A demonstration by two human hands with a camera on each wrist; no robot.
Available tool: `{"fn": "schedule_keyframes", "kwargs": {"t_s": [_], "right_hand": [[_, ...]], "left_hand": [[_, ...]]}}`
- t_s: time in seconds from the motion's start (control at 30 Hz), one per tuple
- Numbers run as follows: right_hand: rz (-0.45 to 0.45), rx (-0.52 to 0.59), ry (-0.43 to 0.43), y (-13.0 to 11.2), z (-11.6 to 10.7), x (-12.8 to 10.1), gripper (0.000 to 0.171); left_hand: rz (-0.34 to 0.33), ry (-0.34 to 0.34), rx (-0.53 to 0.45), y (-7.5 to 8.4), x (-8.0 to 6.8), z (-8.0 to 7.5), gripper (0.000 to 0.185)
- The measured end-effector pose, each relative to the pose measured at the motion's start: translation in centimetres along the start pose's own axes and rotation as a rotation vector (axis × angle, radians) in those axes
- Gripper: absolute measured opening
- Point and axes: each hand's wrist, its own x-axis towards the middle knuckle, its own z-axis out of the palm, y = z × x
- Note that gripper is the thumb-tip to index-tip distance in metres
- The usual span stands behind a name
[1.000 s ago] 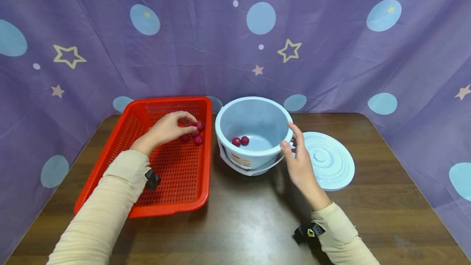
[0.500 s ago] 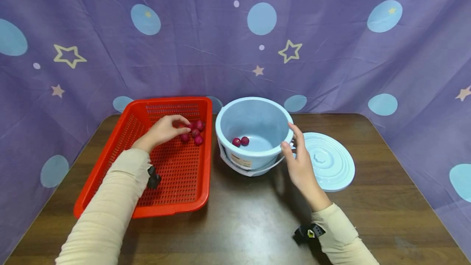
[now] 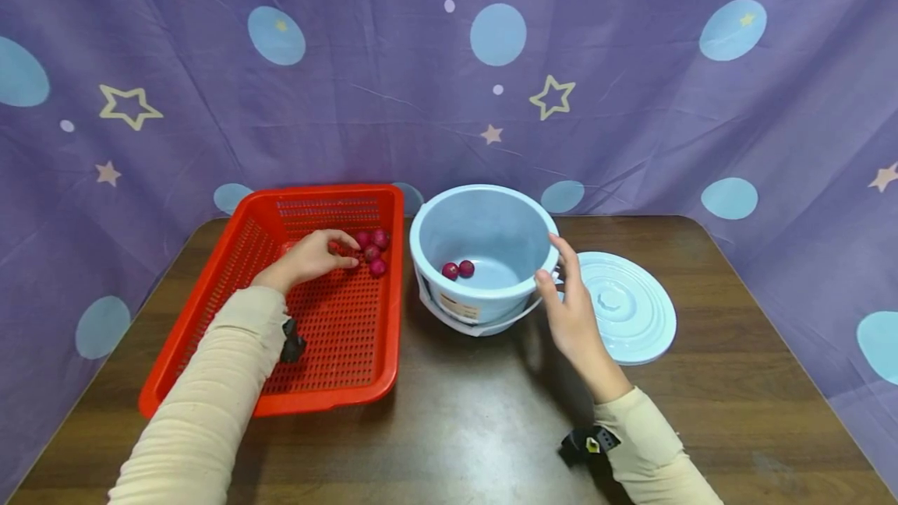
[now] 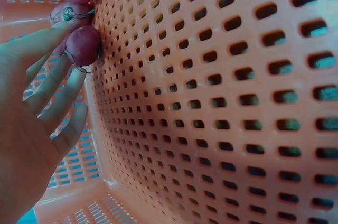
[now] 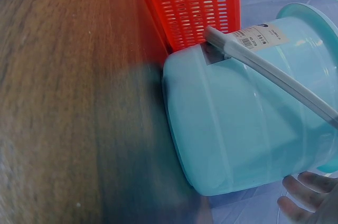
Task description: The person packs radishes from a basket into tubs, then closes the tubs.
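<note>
Inside the red basket, my left hand reaches in from the left toward several red onions. Thumb and index finger stand apart beside the nearest onion, which the thumb mostly hides in the head view. The other red onions lie close together along the basket's right wall. A light blue bucket stands right of the basket with two red onions at its bottom. My right hand rests its extended fingers against the bucket's right side, thumb near the rim.
Right of the bucket, its light blue lid lies flat on the wooden table. The bucket's handle hangs down across its front. A purple patterned cloth hangs behind the table.
My left hand has drawn back slightly leftward from the right-hand onions and lowered to the nearest one, its thumb now over it. The right hand and bucket stay still.
</note>
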Motion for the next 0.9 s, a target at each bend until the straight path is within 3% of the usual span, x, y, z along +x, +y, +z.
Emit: {"fn": "schedule_keyframes", "kwargs": {"t_s": [0.37, 0.6, 0.9], "right_hand": [[-0.023, 0.012, 0.003, 0.0, 0.1, 0.0, 0.054], [-0.025, 0.004, 0.007, 0.0, 0.1, 0.0, 0.053], [-0.025, 0.009, 0.006, 0.0, 0.1, 0.0, 0.053]], "left_hand": [[0.061, -0.032, -0.017, -1.3, -0.1, 0.2, 0.031], [0.02, -0.044, -0.003, -1.0, 0.2, 0.5, 0.03], [0.016, -0.028, 0.019, -0.7, 0.2, 0.3, 0.029]]}}
